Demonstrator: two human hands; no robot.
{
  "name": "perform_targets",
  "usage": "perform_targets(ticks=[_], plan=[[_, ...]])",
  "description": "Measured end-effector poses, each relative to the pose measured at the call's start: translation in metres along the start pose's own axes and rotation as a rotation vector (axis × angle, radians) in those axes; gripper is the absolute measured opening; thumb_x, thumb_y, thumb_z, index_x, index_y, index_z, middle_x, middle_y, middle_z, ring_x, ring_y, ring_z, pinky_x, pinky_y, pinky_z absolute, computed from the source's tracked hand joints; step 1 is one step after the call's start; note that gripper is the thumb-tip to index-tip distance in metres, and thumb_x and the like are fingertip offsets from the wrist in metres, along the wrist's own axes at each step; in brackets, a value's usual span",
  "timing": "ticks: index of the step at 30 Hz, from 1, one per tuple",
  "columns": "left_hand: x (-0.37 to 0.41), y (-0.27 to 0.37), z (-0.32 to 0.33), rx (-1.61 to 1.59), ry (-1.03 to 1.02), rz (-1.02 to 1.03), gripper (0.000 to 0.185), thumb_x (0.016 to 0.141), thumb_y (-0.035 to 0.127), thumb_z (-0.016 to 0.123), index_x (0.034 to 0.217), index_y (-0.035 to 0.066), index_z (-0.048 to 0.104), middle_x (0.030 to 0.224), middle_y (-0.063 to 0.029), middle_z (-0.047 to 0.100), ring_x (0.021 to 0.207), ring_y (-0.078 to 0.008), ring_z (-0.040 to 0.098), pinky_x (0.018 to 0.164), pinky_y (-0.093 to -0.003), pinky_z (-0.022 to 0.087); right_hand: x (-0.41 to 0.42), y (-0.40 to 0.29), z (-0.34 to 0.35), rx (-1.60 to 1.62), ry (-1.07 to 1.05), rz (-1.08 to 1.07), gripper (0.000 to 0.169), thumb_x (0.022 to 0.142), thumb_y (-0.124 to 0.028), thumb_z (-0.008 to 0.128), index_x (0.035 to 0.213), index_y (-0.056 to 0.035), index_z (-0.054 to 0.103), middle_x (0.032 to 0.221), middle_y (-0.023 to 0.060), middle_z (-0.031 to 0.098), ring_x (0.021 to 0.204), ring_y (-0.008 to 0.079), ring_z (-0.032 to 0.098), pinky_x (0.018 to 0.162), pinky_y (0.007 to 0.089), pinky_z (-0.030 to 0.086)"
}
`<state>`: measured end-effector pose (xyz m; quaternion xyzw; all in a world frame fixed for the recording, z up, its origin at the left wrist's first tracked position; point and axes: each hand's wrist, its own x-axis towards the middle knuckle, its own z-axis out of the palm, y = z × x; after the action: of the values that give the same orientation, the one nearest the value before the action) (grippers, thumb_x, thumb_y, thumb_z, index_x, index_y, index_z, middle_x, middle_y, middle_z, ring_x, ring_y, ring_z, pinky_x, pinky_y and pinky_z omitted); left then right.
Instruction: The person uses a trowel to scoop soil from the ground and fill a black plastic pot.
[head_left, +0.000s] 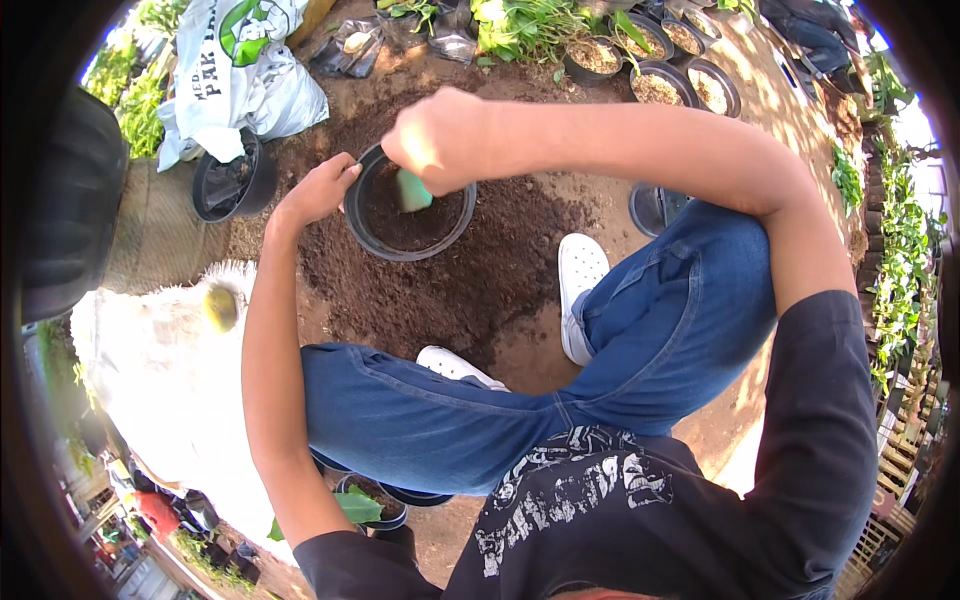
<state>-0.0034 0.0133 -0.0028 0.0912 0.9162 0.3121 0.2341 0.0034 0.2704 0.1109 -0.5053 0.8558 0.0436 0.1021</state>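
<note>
A round black plastic plant pot (358, 225) stands on a heap of dark soil (480, 277), with soil (390, 225) inside it. My left hand (319, 187) grips the pot's rim on its left side. Over the pot's far right part, my right hand (442, 142) is closed in a fist around a tool whose handle is hidden. Only its green blade (413, 191), likely a hand trowel's, shows below the fist, against the soil in the pot.
White printed sacks (255, 82) lean beside a black pot (236, 180) at far left. Several filled pots (660, 86) and leafy plants (525, 34) line the back. An empty black pot (652, 206) lies by my right knee. Another person (817, 37) is at far right.
</note>
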Motion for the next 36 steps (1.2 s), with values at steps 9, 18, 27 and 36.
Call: perform_targets(ticks=[9, 18, 27, 36], plan=[[-0.005, -0.004, -0.005, -0.012, -0.042, -0.035, 0.030, 0.106, 0.030, 0.047, 0.106, 0.000, 0.055, 0.083, -0.0095, 0.060, 0.072, -0.0173, 0.059, 0.068, -0.0358, 0.050, -0.006, -0.014, -0.010, 0.150, -0.087, 0.140, 0.025, 0.080, -0.015, 0.060, 0.095, 0.0011, 0.072, 0.089, 0.0182, 0.073, 0.084, 0.0319, 0.073, 0.072, 0.0426, 0.058], [-0.003, 0.005, -0.005, 0.003, -0.038, -0.072, 0.032, 0.106, 0.030, 0.048, 0.107, 0.000, 0.056, 0.085, -0.0118, 0.062, 0.073, -0.0187, 0.061, 0.070, -0.0365, 0.051, 0.009, -0.005, -0.026, 0.333, -0.620, 0.254, 0.021, 0.080, -0.011, 0.049, 0.065, -0.0020, 0.062, 0.061, 0.0107, 0.062, 0.051, 0.0217, 0.060, 0.047, 0.0405, 0.046], [-0.003, -0.003, -0.006, 0.025, -0.033, -0.011, 0.030, 0.106, 0.029, 0.047, 0.106, 0.000, 0.056, 0.083, -0.0115, 0.063, 0.073, -0.0200, 0.063, 0.070, -0.0374, 0.051, 0.014, 0.007, -0.029, 0.450, -0.627, 0.243, 0.024, 0.082, -0.017, 0.047, 0.070, -0.0018, 0.060, 0.065, 0.0098, 0.062, 0.055, 0.0222, 0.059, 0.052, 0.0371, 0.049], [-0.009, -0.011, -0.005, -0.037, -0.038, -0.031, 0.031, 0.106, 0.029, 0.045, 0.108, 0.000, 0.056, 0.086, -0.0136, 0.065, 0.075, -0.0223, 0.067, 0.070, -0.0391, 0.052, 0.008, -0.009, -0.051, 0.502, -0.676, 0.244, 0.024, 0.082, -0.017, 0.048, 0.067, -0.0024, 0.058, 0.060, 0.0079, 0.057, 0.048, 0.0187, 0.050, 0.046, 0.0369, 0.044]])
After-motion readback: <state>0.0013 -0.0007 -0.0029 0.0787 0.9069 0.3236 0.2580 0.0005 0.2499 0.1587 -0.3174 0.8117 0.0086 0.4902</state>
